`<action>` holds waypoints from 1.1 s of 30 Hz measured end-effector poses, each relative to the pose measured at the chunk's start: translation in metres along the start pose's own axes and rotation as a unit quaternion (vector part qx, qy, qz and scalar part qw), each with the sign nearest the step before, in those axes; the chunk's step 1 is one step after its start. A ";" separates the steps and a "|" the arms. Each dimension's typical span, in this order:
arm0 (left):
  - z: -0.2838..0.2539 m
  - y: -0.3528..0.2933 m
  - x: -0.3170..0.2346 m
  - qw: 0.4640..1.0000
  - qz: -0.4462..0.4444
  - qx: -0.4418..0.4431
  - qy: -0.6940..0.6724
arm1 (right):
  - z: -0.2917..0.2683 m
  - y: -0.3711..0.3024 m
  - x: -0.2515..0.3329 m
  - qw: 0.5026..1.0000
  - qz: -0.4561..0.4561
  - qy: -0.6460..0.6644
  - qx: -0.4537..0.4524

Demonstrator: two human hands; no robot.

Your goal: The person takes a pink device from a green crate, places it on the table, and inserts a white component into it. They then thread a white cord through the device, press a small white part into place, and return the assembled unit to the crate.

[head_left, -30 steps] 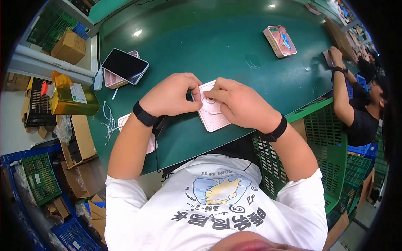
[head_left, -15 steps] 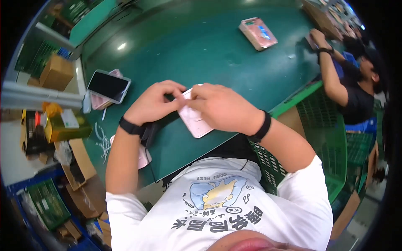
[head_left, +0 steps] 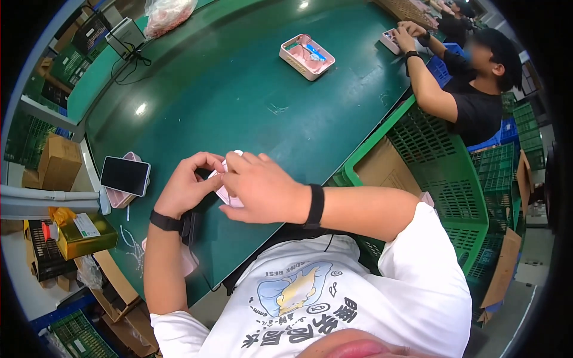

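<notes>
A flat pink plastic panel (head_left: 224,194) with rounded corners is held over the green table's near edge, mostly covered by my fingers. My left hand (head_left: 194,182) pinches its far left side between thumb and fingers. From the right, my right hand (head_left: 262,188) curls over the panel, its fingertips meeting those of the left. What the fingertips press on is hidden. Beside my left wrist lies a dark object (head_left: 190,227), partly covered. Another pink piece (head_left: 188,260) shows next to my left forearm.
An open pink case (head_left: 307,57) with blue and wired parts sits farther off on the green table (head_left: 239,107). At left, a phone (head_left: 125,176) rests on a pink case. A green crate (head_left: 441,185) stands at right, near a co-worker (head_left: 447,89) handling a pink case.
The view has shifted, so the table and co-worker sit differently in it. My right hand has turned and now covers more of the panel; both hands stay on it.
</notes>
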State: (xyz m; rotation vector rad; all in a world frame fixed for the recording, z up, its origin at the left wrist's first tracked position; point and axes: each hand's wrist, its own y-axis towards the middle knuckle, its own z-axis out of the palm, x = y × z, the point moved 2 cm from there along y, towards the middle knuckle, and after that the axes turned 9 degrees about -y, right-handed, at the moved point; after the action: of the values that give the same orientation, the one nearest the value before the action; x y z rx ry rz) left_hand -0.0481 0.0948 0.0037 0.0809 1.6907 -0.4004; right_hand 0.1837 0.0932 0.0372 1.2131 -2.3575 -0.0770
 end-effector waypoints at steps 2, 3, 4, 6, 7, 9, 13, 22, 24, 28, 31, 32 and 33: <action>0.002 0.002 0.000 1.000 0.012 -0.002 -0.017 | 0.013 -0.004 0.004 0.997 0.009 -0.036 -0.063; 0.001 0.002 -0.003 1.000 0.019 0.002 -0.014 | 0.014 -0.003 0.006 0.994 0.013 -0.055 -0.096; 0.001 0.001 -0.005 1.000 0.008 0.010 -0.012 | 0.014 -0.003 0.007 0.993 0.015 -0.061 -0.102; 0.001 0.000 -0.006 0.999 -0.014 0.028 -0.010 | 0.014 -0.004 0.006 0.996 0.033 -0.037 -0.075; 0.003 0.001 -0.008 0.999 -0.008 0.034 -0.007 | 0.012 -0.003 0.004 0.997 0.044 -0.025 -0.061; 0.006 -0.001 -0.007 0.999 -0.002 0.036 -0.032 | 0.007 0.000 0.004 0.997 0.063 -0.007 -0.043; 0.005 0.006 -0.005 0.998 -0.005 0.041 -0.039 | 0.000 0.006 -0.016 0.997 0.064 0.044 0.014; 0.010 0.001 -0.009 0.997 0.055 0.039 0.040 | -0.033 0.017 -0.056 0.989 -0.087 0.098 0.063; 0.009 0.000 -0.007 0.997 0.056 0.025 0.052 | -0.029 0.017 -0.054 0.991 -0.093 0.092 0.040; 0.013 -0.004 -0.010 0.993 0.067 0.018 0.094 | -0.025 0.024 -0.052 0.991 -0.076 0.094 0.063; 0.011 -0.006 -0.012 0.990 0.070 -0.015 0.123 | -0.027 0.027 -0.048 0.990 -0.062 0.088 0.089; 0.011 -0.006 -0.009 0.992 0.066 0.002 0.110 | -0.028 0.026 -0.046 0.990 -0.055 0.083 0.099; 0.012 -0.005 -0.009 0.993 0.063 0.020 0.097 | -0.029 0.026 -0.046 0.990 -0.046 0.077 0.108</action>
State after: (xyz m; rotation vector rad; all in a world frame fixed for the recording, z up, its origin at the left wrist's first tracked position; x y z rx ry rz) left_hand -0.0369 0.0885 0.0123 0.2628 1.8569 -0.3408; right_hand 0.1993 0.1493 0.0513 1.3765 -2.2191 0.2385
